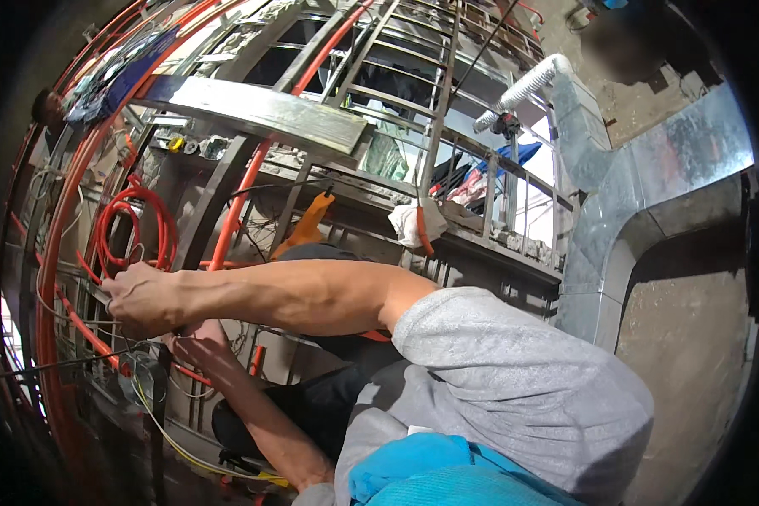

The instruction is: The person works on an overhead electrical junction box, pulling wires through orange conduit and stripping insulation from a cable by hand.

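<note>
My right hand (146, 300) reaches across from the right at the left side of the view, its fingers curled closed near several thin pale wires (101, 321). What sits between its fingertips is too small to make out. Just below it, my left hand (201, 341) is also closed, its fingertips partly covered by the right hand. Under both hands is a round grey junction box (146, 377) on the metal frame, with yellow and white wires (167, 434) trailing down from it. A coil of red flexible tube (167, 221) hangs right above my right hand.
Orange-red pipes (243, 198) run through the metal studs around me. A broad metal beam (253, 105) crosses above. An orange-handled tool (310, 221) lies beyond my forearm. Sheet-metal ducting (675, 173) stands at the right. Another person (628, 42) is at the upper right.
</note>
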A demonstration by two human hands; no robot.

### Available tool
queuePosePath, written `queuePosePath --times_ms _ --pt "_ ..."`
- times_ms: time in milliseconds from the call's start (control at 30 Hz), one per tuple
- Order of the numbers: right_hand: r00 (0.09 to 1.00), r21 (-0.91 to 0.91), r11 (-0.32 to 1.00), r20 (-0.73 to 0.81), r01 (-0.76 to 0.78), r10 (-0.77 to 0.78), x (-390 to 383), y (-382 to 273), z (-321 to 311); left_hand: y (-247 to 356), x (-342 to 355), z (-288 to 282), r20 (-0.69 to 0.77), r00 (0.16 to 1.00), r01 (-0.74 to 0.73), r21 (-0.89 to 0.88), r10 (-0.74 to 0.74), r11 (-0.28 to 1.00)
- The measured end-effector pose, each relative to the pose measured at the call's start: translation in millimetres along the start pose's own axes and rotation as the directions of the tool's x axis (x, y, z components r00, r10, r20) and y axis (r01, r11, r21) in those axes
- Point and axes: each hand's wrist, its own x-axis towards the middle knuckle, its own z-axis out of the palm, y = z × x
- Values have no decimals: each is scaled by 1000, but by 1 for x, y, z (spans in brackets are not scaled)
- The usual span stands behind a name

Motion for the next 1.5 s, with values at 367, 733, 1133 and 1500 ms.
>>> queuePosePath --times_ms 367,733,1133,1500 --pt "914 222 975 -391 -22 110 6 14 10 15 -22 50 -150 974 134 -219 -169 966" --pt "948 148 988 -306 -47 91 7 22 21 9 -18 49 -85 992 83 -158 -98 984" --pt "944 166 985 -329 39 18 -22 38 -22 8 -8 47 -233 957 150 -124 -176 981" --pt "965 189 981 -261 43 8 -28 38 -59 11 -3 25 -229 939 188 -291 -259 938"
